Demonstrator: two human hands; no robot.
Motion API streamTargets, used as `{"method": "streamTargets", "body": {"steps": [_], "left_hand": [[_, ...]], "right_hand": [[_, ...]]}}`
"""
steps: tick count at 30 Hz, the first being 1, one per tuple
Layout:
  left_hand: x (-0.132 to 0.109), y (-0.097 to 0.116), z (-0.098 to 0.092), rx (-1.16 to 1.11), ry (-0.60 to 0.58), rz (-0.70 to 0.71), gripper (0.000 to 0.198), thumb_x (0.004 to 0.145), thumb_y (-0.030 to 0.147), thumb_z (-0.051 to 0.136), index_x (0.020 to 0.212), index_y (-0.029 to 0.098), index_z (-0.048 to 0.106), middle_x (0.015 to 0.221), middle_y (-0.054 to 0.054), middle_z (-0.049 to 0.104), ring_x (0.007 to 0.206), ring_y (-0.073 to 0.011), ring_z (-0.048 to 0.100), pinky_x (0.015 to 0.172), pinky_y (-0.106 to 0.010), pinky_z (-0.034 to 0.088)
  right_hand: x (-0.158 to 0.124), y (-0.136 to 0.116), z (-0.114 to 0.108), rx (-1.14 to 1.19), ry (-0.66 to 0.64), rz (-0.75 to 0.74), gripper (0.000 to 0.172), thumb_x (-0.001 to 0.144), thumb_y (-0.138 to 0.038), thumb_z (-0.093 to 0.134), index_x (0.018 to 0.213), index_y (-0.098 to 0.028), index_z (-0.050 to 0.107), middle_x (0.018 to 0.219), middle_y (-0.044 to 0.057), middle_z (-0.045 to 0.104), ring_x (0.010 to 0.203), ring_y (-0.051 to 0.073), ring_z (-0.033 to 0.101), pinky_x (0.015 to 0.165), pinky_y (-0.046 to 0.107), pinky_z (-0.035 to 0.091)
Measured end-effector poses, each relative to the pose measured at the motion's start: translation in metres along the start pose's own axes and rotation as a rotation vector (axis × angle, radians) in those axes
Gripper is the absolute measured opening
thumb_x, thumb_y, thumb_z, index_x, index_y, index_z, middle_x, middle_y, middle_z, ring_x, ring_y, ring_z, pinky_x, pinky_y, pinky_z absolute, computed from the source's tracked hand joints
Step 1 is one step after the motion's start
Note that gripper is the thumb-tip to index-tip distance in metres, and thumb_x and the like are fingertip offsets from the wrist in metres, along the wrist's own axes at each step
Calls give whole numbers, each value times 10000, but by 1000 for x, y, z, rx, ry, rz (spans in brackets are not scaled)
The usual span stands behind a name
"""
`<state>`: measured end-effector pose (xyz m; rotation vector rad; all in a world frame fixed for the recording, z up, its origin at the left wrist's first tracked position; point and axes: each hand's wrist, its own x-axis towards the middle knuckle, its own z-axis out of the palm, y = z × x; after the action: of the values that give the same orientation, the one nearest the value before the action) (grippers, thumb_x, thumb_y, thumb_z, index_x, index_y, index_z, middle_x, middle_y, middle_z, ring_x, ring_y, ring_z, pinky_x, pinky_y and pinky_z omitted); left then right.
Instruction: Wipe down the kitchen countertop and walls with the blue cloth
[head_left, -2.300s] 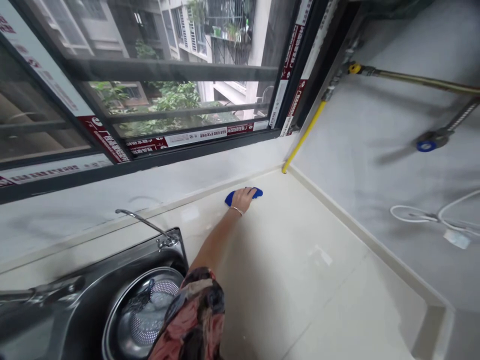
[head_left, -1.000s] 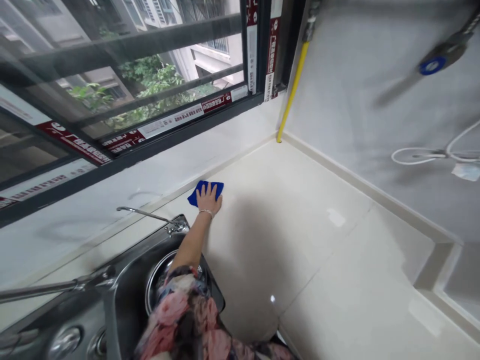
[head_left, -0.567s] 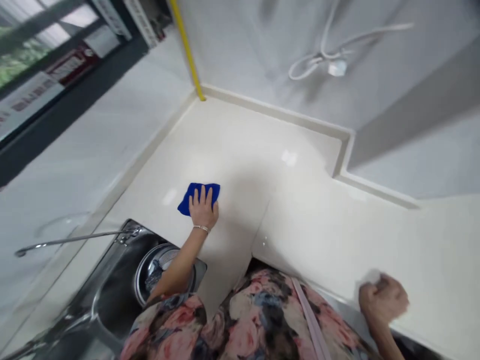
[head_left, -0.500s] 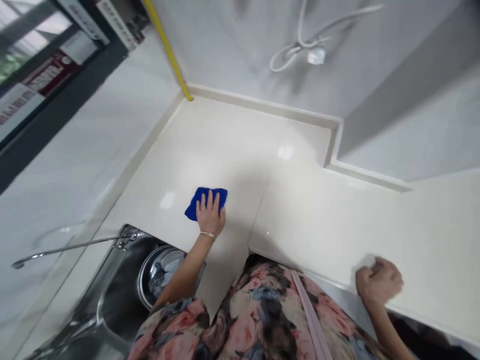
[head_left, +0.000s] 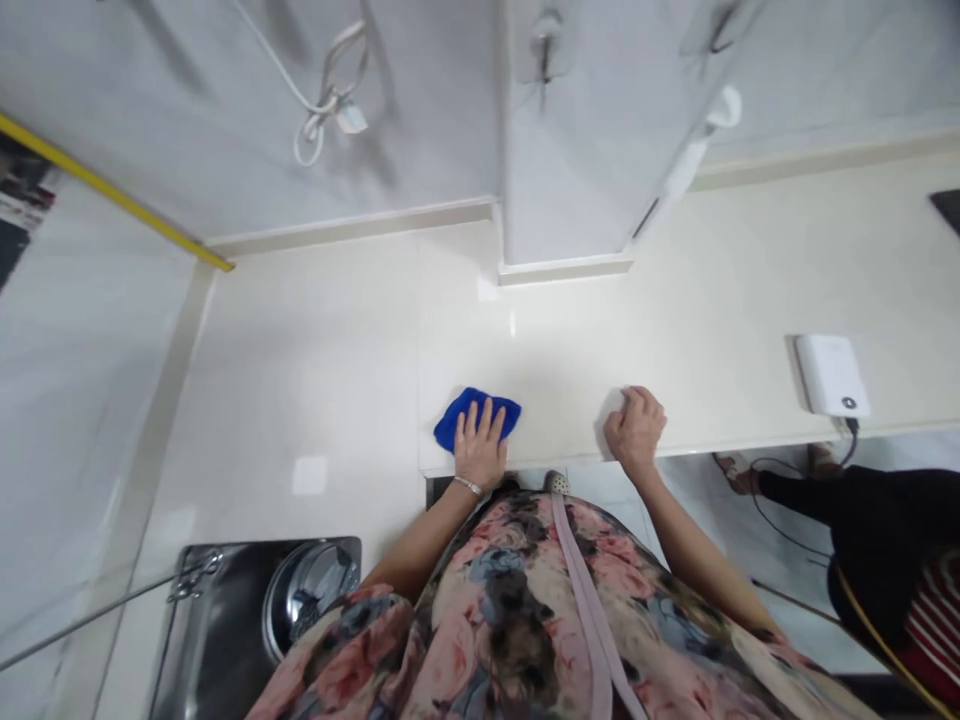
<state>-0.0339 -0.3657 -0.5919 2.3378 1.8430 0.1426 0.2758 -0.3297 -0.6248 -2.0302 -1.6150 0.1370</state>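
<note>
As the left hand [head_left: 481,454], its grip spread wide, is pressing the blue cloth [head_left: 449,425] now past the seam [head_left: 418,410], near the front edge of the surface [head_left: 300,350], wiping is apparently moving away from the sink [head_left: 232,595], the right hand [head_left: 637,430] curling narrow beyond.

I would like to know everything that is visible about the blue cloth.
The blue cloth is plain deep blue and looks like soft fabric, with uneven edges and a pointed right corner. It lies spread on the pale countertop, near the front edge. The left hand rests on it, fingers spread, hiding its lower middle. Whether it is folded, I cannot tell.
</note>
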Motion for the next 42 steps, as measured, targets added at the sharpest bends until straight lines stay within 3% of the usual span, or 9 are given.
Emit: {"method": "streamTargets", "body": {"steps": [7,10,15,18,21,29,33,37,42], "left_hand": [[50,104,23,-80,-46,410,642,991,353,479,1616,235,388,1734,-77,245,1606,-343,177,1312,-589,166],[60,142,32,-108,-41,526,615,989,355,490,1588,224,439,1722,-81,283,1601,-343,195,1306,-590,178],[65,170,42,-132,-48,583,562,1017,385,466,1569,280,471,1701,-61,340,1586,-322,253,1295,-583,222],[56,159,42,-121,-57,583,517,1034,397,447,1542,320,506,1676,-31,392,1579,-288,285,1294,-548,254],[34,130,37,-98,-19,458,503,1038,407,447,1530,332,522,1667,-22,408,1565,-267,322,1292,-521,280],[-44,5,-2,49,22,-196,534,1024,386,465,1555,337,491,1686,-37,362,1588,-265,277,1312,-522,229],[-89,-37,-23,98,16,-518,535,1036,389,408,1553,288,500,1685,-50,357,1587,-271,277,1307,-521,234],[-153,-46,-27,123,42,-713,548,1030,370,394,1550,238,507,1679,-95,363,1578,-303,295,1290,-555,261],[-249,-25,-18,166,39,-767,540,1026,365,381,1522,225,542,1660,-109,398,1573,-315,303,1274,-578,288]], "right_hand": [[6,14,0,435,158,0,375,778,-162,457,1106,-209,633,1179,117,671,1147,272,599,1054,502,475],[8,30,-11,634,152,16,334,792,-164,425,1025,-228,656,1116,86,702,1095,235,647,1012,449,530],[7,75,-30,582,158,-22,274,829,-173,421,876,-231,684,992,69,741,981,222,689,955,426,552],[7,93,-25,413,138,-150,231,795,-173,469,854,-226,686,989,75,745,973,239,679,955,448,530],[6,96,-13,245,182,-175,178,758,-177,512,829,-218,670,977,84,738,949,255,661,944,459,504],[0,101,-3,165,179,-152,145,734,-158,518,810,-221,624,952,113,714,937,271,645,899,436,467],[0,101,-3,116,124,-111,137,714,-172,519,802,-226,611,932,99,702,939,268,645,887,425,460],[0,99,-4,118,146,-148,137,718,-169,520,805,-220,613,930,94,705,922,251,634,883,404,450],[0,96,-7,98,113,-123,130,730,-176,528,814,-218,617,952,94,708,929,248,626,868,391,440]]}}
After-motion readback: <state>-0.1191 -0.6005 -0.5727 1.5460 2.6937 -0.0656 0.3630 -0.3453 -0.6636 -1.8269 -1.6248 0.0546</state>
